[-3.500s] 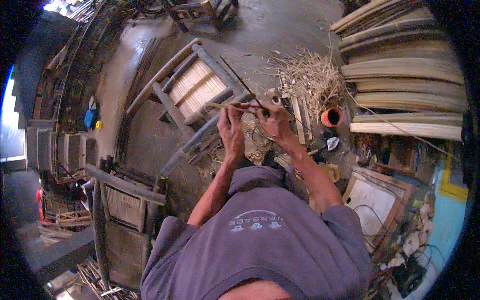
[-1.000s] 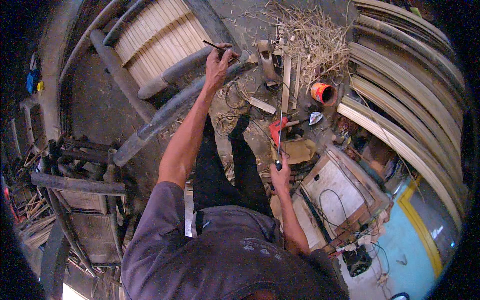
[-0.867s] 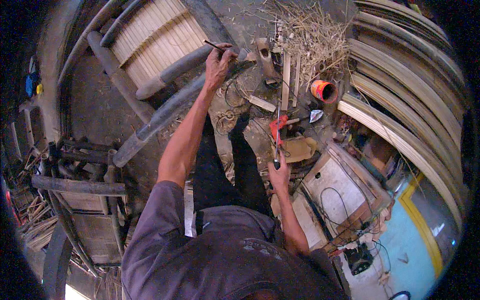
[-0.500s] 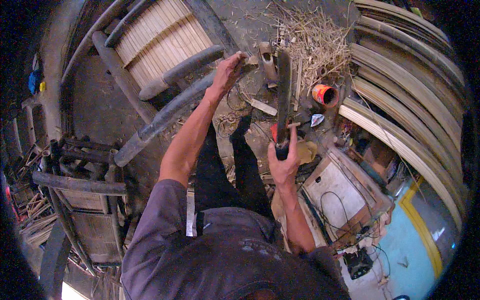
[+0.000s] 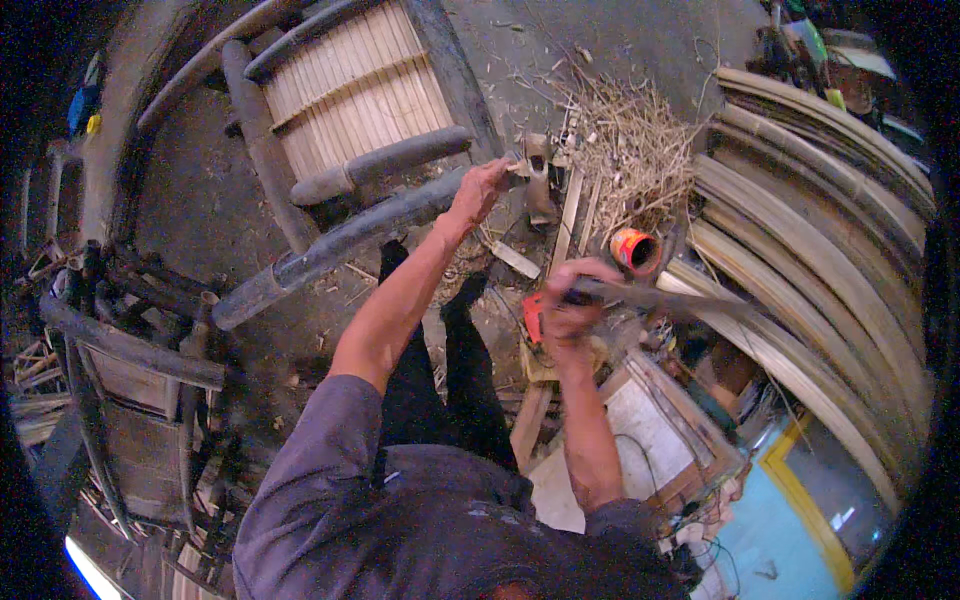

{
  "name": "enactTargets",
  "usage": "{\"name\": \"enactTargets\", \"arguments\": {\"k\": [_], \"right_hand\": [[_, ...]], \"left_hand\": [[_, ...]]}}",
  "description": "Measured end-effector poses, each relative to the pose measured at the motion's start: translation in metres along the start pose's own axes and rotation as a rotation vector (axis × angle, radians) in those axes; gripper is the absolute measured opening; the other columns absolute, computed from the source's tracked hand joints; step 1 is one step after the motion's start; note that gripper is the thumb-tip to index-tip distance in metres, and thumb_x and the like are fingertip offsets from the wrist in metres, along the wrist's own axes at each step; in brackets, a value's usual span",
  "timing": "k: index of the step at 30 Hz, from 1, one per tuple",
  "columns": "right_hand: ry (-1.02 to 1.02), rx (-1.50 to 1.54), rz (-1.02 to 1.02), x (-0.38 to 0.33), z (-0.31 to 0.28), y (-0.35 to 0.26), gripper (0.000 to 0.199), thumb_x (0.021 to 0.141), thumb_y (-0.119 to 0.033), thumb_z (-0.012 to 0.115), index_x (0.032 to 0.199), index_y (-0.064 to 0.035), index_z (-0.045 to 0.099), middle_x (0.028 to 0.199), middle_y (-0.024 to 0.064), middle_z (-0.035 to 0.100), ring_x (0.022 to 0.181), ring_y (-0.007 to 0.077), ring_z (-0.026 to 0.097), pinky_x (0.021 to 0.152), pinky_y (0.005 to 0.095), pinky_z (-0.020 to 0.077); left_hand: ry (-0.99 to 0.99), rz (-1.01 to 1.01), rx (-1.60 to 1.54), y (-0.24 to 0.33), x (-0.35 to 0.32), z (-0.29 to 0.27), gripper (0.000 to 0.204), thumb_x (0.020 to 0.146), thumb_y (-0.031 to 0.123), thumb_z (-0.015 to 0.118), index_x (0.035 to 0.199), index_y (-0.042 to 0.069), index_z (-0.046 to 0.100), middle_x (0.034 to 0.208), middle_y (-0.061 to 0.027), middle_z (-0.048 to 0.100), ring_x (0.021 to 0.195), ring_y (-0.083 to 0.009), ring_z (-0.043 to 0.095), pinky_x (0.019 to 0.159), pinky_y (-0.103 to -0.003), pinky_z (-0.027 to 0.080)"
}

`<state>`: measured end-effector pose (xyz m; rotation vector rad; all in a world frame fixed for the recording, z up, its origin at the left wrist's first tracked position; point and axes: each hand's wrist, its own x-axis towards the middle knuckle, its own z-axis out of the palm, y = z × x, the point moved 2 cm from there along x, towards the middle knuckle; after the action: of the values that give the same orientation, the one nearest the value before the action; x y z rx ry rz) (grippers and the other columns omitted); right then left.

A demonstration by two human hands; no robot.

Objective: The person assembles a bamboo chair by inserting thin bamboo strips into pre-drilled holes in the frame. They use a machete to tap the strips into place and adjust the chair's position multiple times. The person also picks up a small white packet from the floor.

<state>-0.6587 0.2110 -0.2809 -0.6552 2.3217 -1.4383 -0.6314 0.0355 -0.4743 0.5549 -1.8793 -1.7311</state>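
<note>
Out from the gripping right hand [image 5: 577,303], the long knife [image 5: 665,297] points right (blurred, mind!), away from the left hand [image 5: 480,193], whose hold by the dark pole [image 5: 350,238] I can't tell.

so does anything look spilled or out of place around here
The straw-like pile looks spilled, its strands straying across the floor near the bundled long strips; it could simply be scrap. The blade in the right hand is blurred, so damage there can't be judged.
</note>
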Motion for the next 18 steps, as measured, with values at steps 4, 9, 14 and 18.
{"name": "enactTargets", "arguments": {"k": [4,9,14,18], "right_hand": [[-0.129,-0.809,0.123,-0.012,0.013,0.056,0.039,0.076,-0.028,0.07,0.098,-0.0017,0.051,0.073,0.0173,0.064,0.067,0.0377,0.063,0.062,0.0439,0.0506],[-0.023,-0.121,0.027,-0.008,-0.017,0.023,0.036,0.075,-0.019,0.07,0.098,0.0,0.051,0.073,0.0159,0.063,0.065,0.0327,0.062,0.063,0.0421,0.0498],[-0.128,-0.803,0.107,-0.011,0.021,0.047,0.028,0.079,-0.016,0.064,0.1,-0.0013,0.052,0.069,0.0083,0.058,0.064,0.0239,0.058,0.061,0.0339,0.049],[-0.033,-0.251,0.073,0.02,0.003,-0.038,0.024,0.077,-0.007,0.066,0.094,-0.0006,0.049,0.066,0.0047,0.053,0.06,0.0139,0.053,0.06,0.0268,0.0483]], "left_hand": [[-0.1,-0.148,0.072,-0.008,-0.007,0.004,0.03,0.084,0.01,0.052,0.113,0.003,0.059,0.104,-0.0124,0.064,0.092,-0.0241,0.061,0.083,-0.034,0.048],[-0.026,0.024,0.298,0.013,-0.007,0.005,0.029,0.077,0.003,0.05,0.105,0.002,0.056,0.101,-0.021,0.06,0.087,-0.0409,0.059,0.07,-0.044,0.047],[-0.023,0.175,0.318,0.03,0.012,-0.019,0.042,0.075,0.008,0.059,0.116,0.003,0.052,0.109,-0.019,0.058,0.097,-0.038,0.056,0.082,-0.041,0.047],[0.001,0.171,0.636,0.057,-0.035,-0.071,0.07,0.071,0.024,0.074,0.131,0.007,0.042,0.13,-0.0159,0.046,0.118,-0.0345,0.044,0.099,-0.041,0.037]]}}
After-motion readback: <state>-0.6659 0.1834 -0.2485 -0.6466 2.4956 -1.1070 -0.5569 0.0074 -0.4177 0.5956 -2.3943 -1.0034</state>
